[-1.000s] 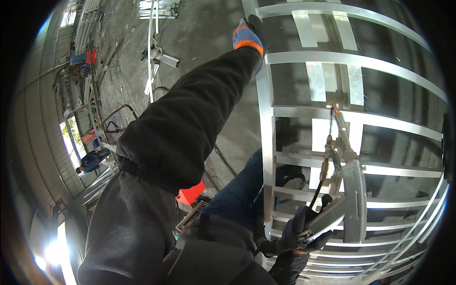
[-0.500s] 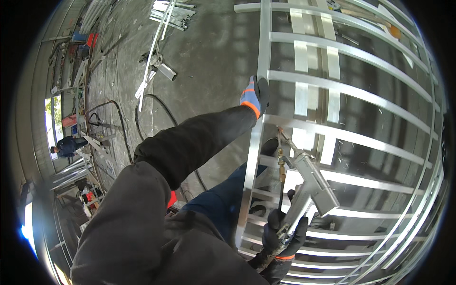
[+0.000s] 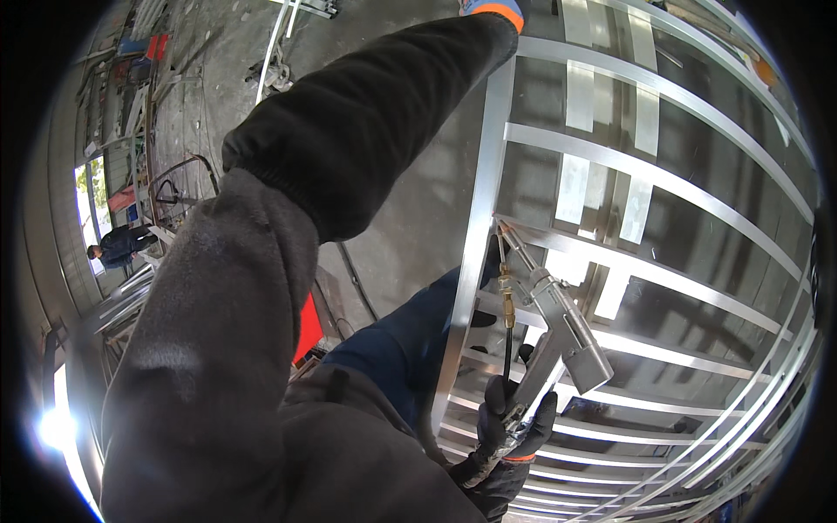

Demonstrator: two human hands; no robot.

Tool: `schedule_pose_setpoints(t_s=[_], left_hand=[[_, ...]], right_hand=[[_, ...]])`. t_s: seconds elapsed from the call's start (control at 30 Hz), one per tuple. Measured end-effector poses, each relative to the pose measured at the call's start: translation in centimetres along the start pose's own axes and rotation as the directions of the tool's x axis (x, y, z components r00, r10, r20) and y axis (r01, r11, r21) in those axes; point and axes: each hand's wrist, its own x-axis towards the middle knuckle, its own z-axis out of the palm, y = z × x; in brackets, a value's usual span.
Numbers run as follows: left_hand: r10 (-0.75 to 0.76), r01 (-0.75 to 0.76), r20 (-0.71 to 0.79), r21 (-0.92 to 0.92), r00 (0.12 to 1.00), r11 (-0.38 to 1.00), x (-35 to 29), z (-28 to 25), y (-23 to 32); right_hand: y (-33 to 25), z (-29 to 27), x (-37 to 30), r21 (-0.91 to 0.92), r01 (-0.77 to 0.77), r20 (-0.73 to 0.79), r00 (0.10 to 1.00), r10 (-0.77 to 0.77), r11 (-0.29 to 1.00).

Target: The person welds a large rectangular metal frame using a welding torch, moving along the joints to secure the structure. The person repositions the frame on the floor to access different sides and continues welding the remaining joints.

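Observation:
A silver metal frame with a long side rail and several crossbars lies before me. My right hand, in a dark glove with an orange cuff edge, is closed around the handle of a grey pistol-shaped welding gun. The gun's copper-coloured tip is at the corner where a crossbar meets the side rail; whether it touches is too small to tell. A brass fitting with a black hose runs beside the gun. My left hand, gloved in blue and orange, is at the top edge near the rail's far part, its fingers cut off from view.
Pale metal strips lie under the frame. A red object is beside my leg, and a black hose crosses the floor. At the far left a person in dark clothes stands near racks and metal lengths.
My left hand has moved farther away along the side rail, to the top of the view. The welding gun's tip has come closer to the rail corner, still in my right hand.

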Motion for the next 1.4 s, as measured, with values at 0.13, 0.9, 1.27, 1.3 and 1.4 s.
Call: schedule_pose_setpoints(t_s=[0.13,0.9,1.27,1.3,1.4], left_hand=[[-0.156,0.121,0.007,-0.664,0.988,0.738,0.6,-0.5,0.7],[-0.052,0.074,0.069,-0.373,0.996,0.925,-1.9,-8.4,-0.5],[-0.051,0.075,0.074,-0.385,0.996,0.920,-2.0,-9.4,-0.3],[-0.050,0.075,0.074,-0.387,0.996,0.919,-2.1,-9.4,-0.3],[-0.049,0.075,0.077,-0.390,0.996,0.918,-2.1,-9.6,-0.3]], right_hand=[[-0.2,0.5,-0.1,-0.061,-0.062,-0.061,0.996,0.058,0.996],[-1.9,1.2,0.4,-0.177,-0.109,-0.039,0.994,0.104,0.978],[-2.4,1.5,0.1,-0.094,-0.193,-0.109,0.977,0.183,0.977],[-2.4,1.6,0.0,-0.104,-0.192,-0.113,0.977,0.180,0.976],[-2.0,1.4,-0.1,-0.106,-0.162,-0.161,0.976,0.144,0.981]])
